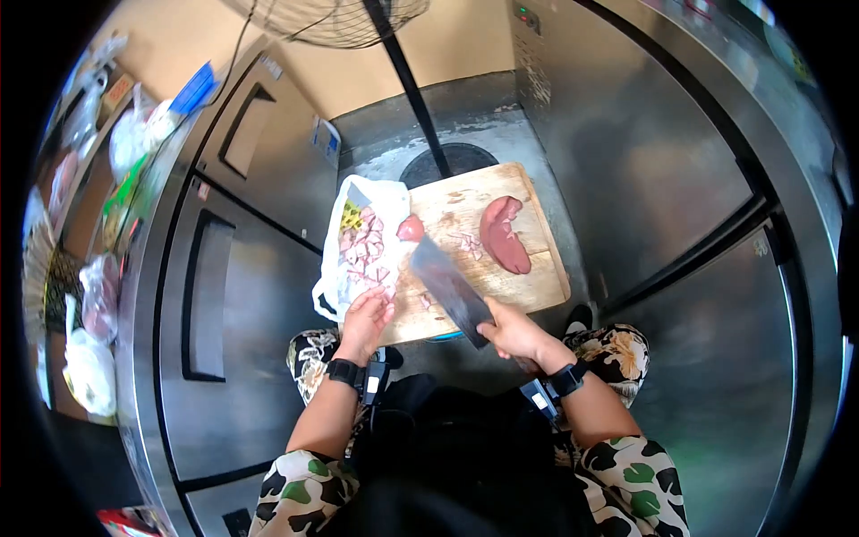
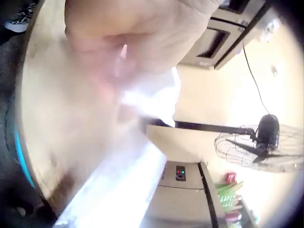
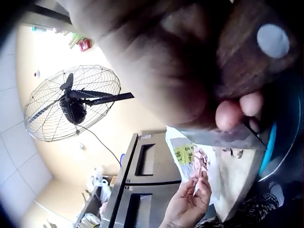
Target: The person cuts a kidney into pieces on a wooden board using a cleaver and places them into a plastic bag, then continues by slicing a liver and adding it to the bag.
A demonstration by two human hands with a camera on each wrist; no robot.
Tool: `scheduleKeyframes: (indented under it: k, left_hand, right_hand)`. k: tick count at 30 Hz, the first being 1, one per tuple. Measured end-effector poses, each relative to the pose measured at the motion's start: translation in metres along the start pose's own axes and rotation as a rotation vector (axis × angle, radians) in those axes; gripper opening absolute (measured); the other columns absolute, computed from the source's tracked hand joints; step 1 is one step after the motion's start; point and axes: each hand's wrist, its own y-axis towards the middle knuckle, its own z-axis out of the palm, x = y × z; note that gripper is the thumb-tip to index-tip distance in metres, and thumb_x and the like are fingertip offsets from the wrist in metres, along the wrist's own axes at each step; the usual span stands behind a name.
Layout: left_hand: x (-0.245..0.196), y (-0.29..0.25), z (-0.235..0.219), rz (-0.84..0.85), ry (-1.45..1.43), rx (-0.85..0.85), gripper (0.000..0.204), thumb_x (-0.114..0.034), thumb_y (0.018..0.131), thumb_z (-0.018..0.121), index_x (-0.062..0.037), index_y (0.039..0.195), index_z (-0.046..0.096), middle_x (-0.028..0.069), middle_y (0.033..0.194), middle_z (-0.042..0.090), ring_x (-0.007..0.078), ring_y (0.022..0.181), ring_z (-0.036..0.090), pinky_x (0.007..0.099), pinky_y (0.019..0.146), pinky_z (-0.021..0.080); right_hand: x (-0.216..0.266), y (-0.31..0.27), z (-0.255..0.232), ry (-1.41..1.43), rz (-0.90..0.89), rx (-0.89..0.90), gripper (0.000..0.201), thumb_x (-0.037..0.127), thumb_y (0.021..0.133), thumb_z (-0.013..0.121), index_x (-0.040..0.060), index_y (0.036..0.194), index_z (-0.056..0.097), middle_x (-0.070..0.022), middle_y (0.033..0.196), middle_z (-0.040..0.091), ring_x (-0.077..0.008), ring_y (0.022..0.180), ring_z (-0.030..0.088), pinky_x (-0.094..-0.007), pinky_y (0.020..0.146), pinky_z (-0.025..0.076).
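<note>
My right hand [image 1: 514, 331] grips the wooden handle [image 3: 251, 52] of a cleaver [image 1: 447, 286], its broad blade slanting over the cutting board [image 1: 447, 201]. Half-curled, my left hand [image 1: 365, 324] is at the near edge of a white plastic bag [image 1: 333, 259], fingertips close to the meat; I cannot tell whether they pinch a piece. Cut pink meat pieces [image 1: 362, 246] lie on the bag. Beside it sits a small round lump of meat [image 1: 411, 228]. A large, smooth, dark-pink organ-like piece [image 1: 506, 237] lies on the board's right side, with small scraps [image 1: 467, 243] nearby.
Steel refrigerator cabinets stand close on the left [image 1: 206, 295] and right [image 1: 617, 134]. Behind the board rises a fan's black pole [image 1: 407, 80] on a round base [image 1: 470, 157]. Shelves at far left hold several plastic bags [image 1: 89, 367]. The person's knees [image 1: 617, 358] flank the board.
</note>
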Motion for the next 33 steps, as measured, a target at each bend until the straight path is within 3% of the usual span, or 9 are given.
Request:
scheduleKeyframes:
  k: [4, 9, 12, 16, 17, 21, 24, 27, 33]
  left_hand:
    - [0.004, -0.012, -0.026, -0.077, -0.101, 0.023, 0.024, -0.009, 0.096, 0.05, -0.0021, 0.117, 0.059, 0.0073, 0.105, 0.065, 0.0157, 0.095, 0.063, 0.0266, 0.082, 0.053]
    - [0.017, -0.016, -0.011, -0.128, -0.072, 0.119, 0.023, -0.009, 0.094, 0.06, -0.0017, 0.116, 0.06, 0.0103, 0.114, 0.067, 0.0112, 0.094, 0.064, 0.0216, 0.083, 0.053]
    - [0.021, -0.017, 0.008, -0.155, 0.024, 0.217, 0.02, -0.008, 0.092, 0.062, -0.0013, 0.111, 0.064, 0.0094, 0.109, 0.069, 0.0098, 0.089, 0.064, 0.0203, 0.081, 0.053]
    - [0.029, -0.002, 0.012, -0.211, 0.298, 0.332, 0.022, -0.009, 0.092, 0.063, 0.0002, 0.112, 0.064, 0.003, 0.086, 0.067, 0.0056, 0.069, 0.058, 0.0184, 0.064, 0.049]
    - [0.035, 0.007, 0.009, -0.21, 0.326, 0.326, 0.018, -0.01, 0.093, 0.061, 0.0007, 0.107, 0.063, 0.0009, 0.076, 0.061, 0.0053, 0.062, 0.053, 0.0189, 0.057, 0.046]
    - [0.049, 0.017, 0.013, 0.06, 0.423, 0.085, 0.014, -0.011, 0.095, 0.06, -0.0016, 0.104, 0.057, 0.0012, 0.075, 0.062, 0.0066, 0.059, 0.052, 0.0193, 0.055, 0.046]
    - [0.064, 0.024, 0.006, 0.215, 0.543, 0.055, 0.013, -0.007, 0.093, 0.061, -0.001, 0.105, 0.059, 0.0025, 0.078, 0.063, 0.007, 0.061, 0.054, 0.02, 0.057, 0.047]
    - [0.079, 0.021, 0.007, 0.291, 0.284, 0.027, 0.012, 0.001, 0.089, 0.063, 0.0003, 0.101, 0.061, 0.0053, 0.081, 0.065, 0.0073, 0.065, 0.058, 0.021, 0.057, 0.049]
    - [0.077, 0.014, 0.015, 0.272, 0.242, -0.019, 0.012, 0.004, 0.086, 0.065, -0.0007, 0.096, 0.063, 0.0043, 0.082, 0.065, 0.0081, 0.067, 0.06, 0.0204, 0.06, 0.051]
  right_hand:
    - [-0.008, -0.014, 0.013, -0.194, 0.01, 0.186, 0.043, 0.006, 0.092, 0.051, 0.0007, 0.133, 0.04, -0.0116, 0.071, 0.058, -0.0159, 0.044, 0.052, -0.0311, 0.041, 0.043]
    - [-0.001, -0.02, 0.016, -0.275, 0.036, -0.01, 0.032, 0.006, 0.09, 0.053, -0.004, 0.119, 0.044, -0.0196, 0.073, 0.062, -0.0251, 0.049, 0.06, -0.0371, 0.048, 0.049]
    - [-0.009, -0.021, 0.017, -0.321, 0.016, -0.141, 0.04, 0.007, 0.091, 0.055, -0.0023, 0.127, 0.039, -0.0125, 0.069, 0.06, -0.0175, 0.046, 0.055, -0.0315, 0.043, 0.045]
    - [-0.012, -0.022, 0.029, -0.478, -0.13, -0.158, 0.043, 0.009, 0.092, 0.057, -0.0037, 0.128, 0.038, -0.0166, 0.073, 0.063, -0.0197, 0.046, 0.057, -0.0322, 0.046, 0.047]
    - [-0.01, -0.024, 0.034, -0.508, -0.167, -0.203, 0.032, 0.012, 0.086, 0.06, -0.0024, 0.111, 0.046, -0.0286, 0.081, 0.063, -0.0479, 0.083, 0.059, -0.0545, 0.073, 0.046]
    - [-0.014, -0.014, 0.046, -0.682, -0.17, -0.212, 0.03, 0.013, 0.086, 0.06, -0.0009, 0.109, 0.046, -0.0279, 0.08, 0.063, -0.0473, 0.08, 0.06, -0.0556, 0.072, 0.046]
    - [-0.019, -0.01, 0.051, -0.699, -0.175, -0.222, 0.03, 0.014, 0.086, 0.06, 0.0001, 0.108, 0.045, -0.0276, 0.079, 0.063, -0.0467, 0.079, 0.061, -0.0556, 0.071, 0.047]
    - [-0.017, -0.01, 0.051, -0.707, -0.15, -0.196, 0.03, 0.014, 0.086, 0.06, 0.0006, 0.108, 0.045, -0.0278, 0.079, 0.063, -0.0461, 0.078, 0.061, -0.0555, 0.07, 0.047]
    - [-0.017, -0.012, 0.051, -0.724, -0.178, -0.176, 0.028, 0.014, 0.087, 0.058, 0.0003, 0.108, 0.045, -0.0269, 0.075, 0.063, -0.0462, 0.074, 0.061, -0.0553, 0.068, 0.047]
